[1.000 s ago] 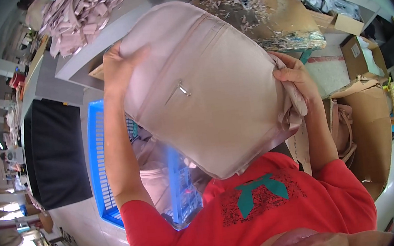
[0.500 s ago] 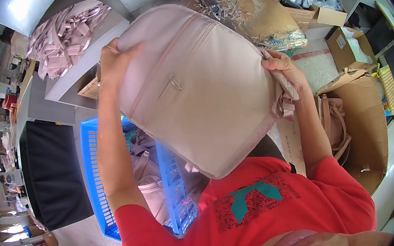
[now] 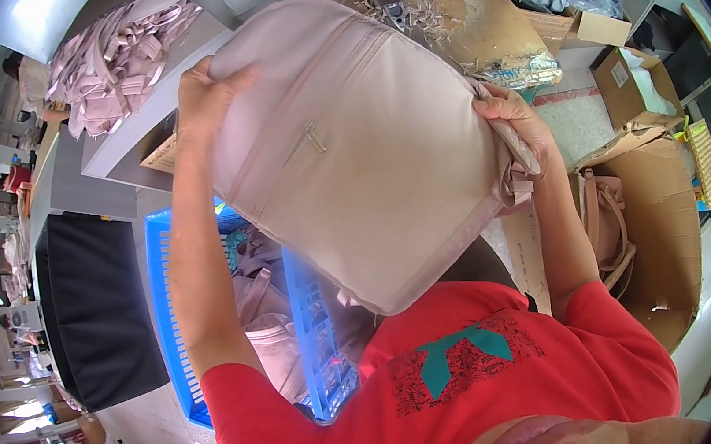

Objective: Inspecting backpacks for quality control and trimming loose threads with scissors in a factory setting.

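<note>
The pink bag [image 3: 376, 175] is held up between 2 hands, before the red shirt [image 3: 471, 367]. The left hand [image 3: 212, 98] grips its upper left edge, thumb across the front, fingers partly hidden. The right hand's [image 3: 516, 118] grip is closed on the right edge, beside bunched straps [image 3: 514, 182].

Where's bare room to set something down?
Left floor patch, bordered by the blue crate and black boxy object; right floor patch, between right hand, worktop and large carton. Crowded: crate, holding pink pieces; scrap-strewn worktop.
</note>
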Demonstrator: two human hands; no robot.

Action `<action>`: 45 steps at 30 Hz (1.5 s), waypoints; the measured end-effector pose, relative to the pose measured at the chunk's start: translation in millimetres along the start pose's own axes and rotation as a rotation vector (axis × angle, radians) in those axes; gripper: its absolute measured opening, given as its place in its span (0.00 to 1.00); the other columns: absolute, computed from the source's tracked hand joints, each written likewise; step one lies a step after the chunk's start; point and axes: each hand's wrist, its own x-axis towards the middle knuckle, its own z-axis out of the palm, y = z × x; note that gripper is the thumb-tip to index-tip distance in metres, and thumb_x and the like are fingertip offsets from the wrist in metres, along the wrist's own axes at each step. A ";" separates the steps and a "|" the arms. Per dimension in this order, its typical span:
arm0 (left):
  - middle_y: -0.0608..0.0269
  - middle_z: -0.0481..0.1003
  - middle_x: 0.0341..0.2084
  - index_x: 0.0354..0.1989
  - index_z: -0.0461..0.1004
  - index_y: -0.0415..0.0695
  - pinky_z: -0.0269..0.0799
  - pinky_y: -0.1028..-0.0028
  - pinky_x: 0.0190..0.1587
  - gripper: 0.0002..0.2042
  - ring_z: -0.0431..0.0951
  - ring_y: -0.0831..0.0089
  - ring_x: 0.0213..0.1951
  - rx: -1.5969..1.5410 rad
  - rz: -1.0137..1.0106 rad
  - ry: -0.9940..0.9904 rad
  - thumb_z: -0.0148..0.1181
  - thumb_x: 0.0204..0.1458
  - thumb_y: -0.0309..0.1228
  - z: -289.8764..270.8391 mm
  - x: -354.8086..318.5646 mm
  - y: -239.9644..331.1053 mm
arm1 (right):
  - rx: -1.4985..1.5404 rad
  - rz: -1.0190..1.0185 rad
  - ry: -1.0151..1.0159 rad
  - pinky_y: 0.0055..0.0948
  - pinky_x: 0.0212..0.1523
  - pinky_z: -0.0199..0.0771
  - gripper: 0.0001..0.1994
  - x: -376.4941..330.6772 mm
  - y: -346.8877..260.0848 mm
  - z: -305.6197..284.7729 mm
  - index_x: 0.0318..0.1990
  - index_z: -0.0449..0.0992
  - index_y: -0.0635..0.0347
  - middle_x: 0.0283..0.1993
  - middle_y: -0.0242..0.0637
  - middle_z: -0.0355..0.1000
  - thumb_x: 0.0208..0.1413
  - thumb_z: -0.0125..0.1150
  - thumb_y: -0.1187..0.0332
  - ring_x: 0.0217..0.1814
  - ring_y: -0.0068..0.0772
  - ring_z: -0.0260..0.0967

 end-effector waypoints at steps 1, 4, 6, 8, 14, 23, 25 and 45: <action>0.61 0.74 0.22 0.31 0.72 0.35 0.67 0.80 0.30 0.16 0.71 0.79 0.24 0.022 0.020 0.004 0.65 0.32 0.30 -0.7 0.8 -1.3 | 0.001 0.002 -0.002 0.24 0.43 0.68 0.22 -0.7 0.4 -0.2 0.47 0.62 0.72 0.40 0.44 0.67 0.40 0.55 0.76 0.38 0.30 0.68; 0.61 0.74 0.23 0.32 0.72 0.35 0.67 0.80 0.30 0.17 0.71 0.80 0.24 0.068 -0.017 0.006 0.65 0.32 0.29 1.7 0.9 3.1 | 0.005 -0.024 -0.001 0.24 0.43 0.67 0.23 -3.0 0.6 -2.4 0.47 0.61 0.72 0.40 0.44 0.67 0.40 0.55 0.76 0.38 0.30 0.68; 0.61 0.74 0.23 0.32 0.72 0.35 0.67 0.80 0.30 0.17 0.71 0.80 0.24 0.027 0.006 0.000 0.65 0.32 0.29 3.5 -0.6 2.5 | -0.005 -0.030 0.015 0.24 0.43 0.67 0.23 -4.9 1.6 -4.5 0.47 0.61 0.73 0.40 0.44 0.67 0.39 0.55 0.76 0.38 0.30 0.68; 0.61 0.74 0.23 0.32 0.72 0.35 0.67 0.80 0.29 0.17 0.71 0.80 0.24 -0.013 0.031 -0.005 0.65 0.32 0.29 5.9 -2.0 1.7 | -0.015 -0.039 0.028 0.24 0.43 0.67 0.23 -8.3 2.1 -6.7 0.47 0.61 0.73 0.40 0.43 0.67 0.39 0.55 0.76 0.38 0.30 0.68; 0.61 0.74 0.22 0.30 0.73 0.35 0.67 0.81 0.27 0.15 0.71 0.80 0.22 0.010 0.033 -0.014 0.65 0.31 0.28 17.3 -11.1 4.4 | -0.092 -0.023 0.058 0.22 0.45 0.65 0.25 -20.7 5.8 -16.4 0.47 0.61 0.73 0.41 0.43 0.67 0.38 0.57 0.75 0.40 0.29 0.67; 0.60 0.74 0.21 0.28 0.73 0.35 0.68 0.80 0.28 0.15 0.72 0.80 0.22 -0.012 0.002 -0.008 0.65 0.30 0.29 19.3 -15.6 0.6 | -0.063 -0.034 0.068 0.21 0.47 0.63 0.26 -26.9 5.6 -15.8 0.47 0.61 0.73 0.42 0.43 0.67 0.36 0.58 0.75 0.41 0.30 0.66; 0.59 0.75 0.21 0.28 0.73 0.35 0.68 0.80 0.29 0.16 0.72 0.79 0.23 0.016 0.011 -0.006 0.66 0.29 0.30 19.8 -18.7 -0.1 | -0.045 -0.028 0.067 0.22 0.48 0.62 0.27 -29.4 7.0 -16.3 0.48 0.60 0.74 0.42 0.43 0.66 0.35 0.59 0.75 0.42 0.30 0.66; 0.56 0.74 0.19 0.31 0.72 0.34 0.68 0.75 0.29 0.21 0.74 0.73 0.22 0.065 0.093 0.019 0.66 0.28 0.35 31.4 -42.9 -0.2 | -0.067 -0.036 0.066 0.23 0.51 0.58 0.30 -49.3 7.3 -23.9 0.49 0.59 0.74 0.43 0.44 0.66 0.32 0.60 0.74 0.44 0.34 0.64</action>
